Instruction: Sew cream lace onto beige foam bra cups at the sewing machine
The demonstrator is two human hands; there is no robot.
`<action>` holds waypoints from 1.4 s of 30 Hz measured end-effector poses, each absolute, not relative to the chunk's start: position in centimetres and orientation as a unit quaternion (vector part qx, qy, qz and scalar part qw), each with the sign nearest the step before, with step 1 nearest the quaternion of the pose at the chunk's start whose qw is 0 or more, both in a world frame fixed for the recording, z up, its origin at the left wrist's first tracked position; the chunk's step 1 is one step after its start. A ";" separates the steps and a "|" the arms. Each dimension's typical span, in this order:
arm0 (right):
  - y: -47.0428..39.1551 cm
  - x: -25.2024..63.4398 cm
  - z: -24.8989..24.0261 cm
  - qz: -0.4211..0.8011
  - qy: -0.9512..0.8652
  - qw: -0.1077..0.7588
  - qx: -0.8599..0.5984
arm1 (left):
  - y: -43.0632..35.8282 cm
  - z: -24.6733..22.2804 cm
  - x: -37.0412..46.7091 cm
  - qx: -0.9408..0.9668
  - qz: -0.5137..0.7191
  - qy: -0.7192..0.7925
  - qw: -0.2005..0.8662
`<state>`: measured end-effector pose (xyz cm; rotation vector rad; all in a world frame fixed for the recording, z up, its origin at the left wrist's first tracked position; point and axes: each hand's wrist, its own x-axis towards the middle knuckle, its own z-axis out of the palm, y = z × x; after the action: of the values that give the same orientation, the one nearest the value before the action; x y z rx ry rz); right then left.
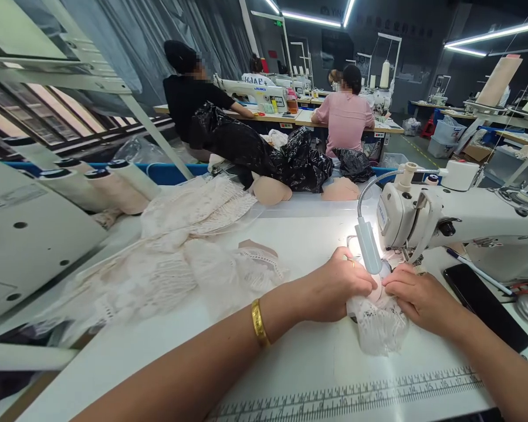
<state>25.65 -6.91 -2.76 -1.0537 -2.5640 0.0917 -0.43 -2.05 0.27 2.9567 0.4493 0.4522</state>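
**Listener:** What does the head camera show of your hands?

**Me:** Both rest on a white table (290, 363), close together under the head of a white sewing machine (466, 225). My left hand (334, 287) is curled, fingers pressed down on a small piece of white lace (378, 325) with a pinkish pad inside it. My right hand (416, 299) lies flat on the same piece from the other side, fingers together. The lace sits between my hands, right at the needle area (the needle itself is hidden behind a small lamp (367, 246) on a bendy neck).

**Listener:** Anything on your arm?

**Me:** A gold bangle (259, 322) on my left wrist, and a ring on that hand.

**Listener:** And around you?

**Me:** To my left, a loose heap of lace (180, 258) spreads over the table. Just right of my right hand lies a dark phone (484, 305), with a pen (477, 271) beside it. A printed ruler (356, 395) runs along the table's near edge. Farther back lie beige foam cups (270, 190) and black plastic bags (268, 155). Beyond those, a person in black (189, 97) and a person in pink (345, 114) sit at other machines, backs to me.
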 end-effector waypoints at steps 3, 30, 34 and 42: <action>-6.9 25.9 -2.9 0.024 -0.905 0.178 -0.385 | -1.8 0.3 -0.5 0.973 0.149 0.151 0.091; -7.1 26.1 -1.8 0.043 -0.831 0.295 -0.470 | -0.5 -0.1 -0.7 0.967 0.134 0.190 0.106; -7.3 25.8 -1.9 0.001 -0.850 0.273 -0.450 | -1.2 0.4 -1.0 0.965 0.108 0.213 0.105; -7.2 24.6 -2.6 0.058 -0.896 0.182 -0.400 | -4.0 0.8 0.1 0.941 0.047 0.333 0.035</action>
<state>24.64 -7.16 -2.65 -1.1301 -2.5294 0.1640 0.11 -4.03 0.78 2.8912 1.0241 0.1451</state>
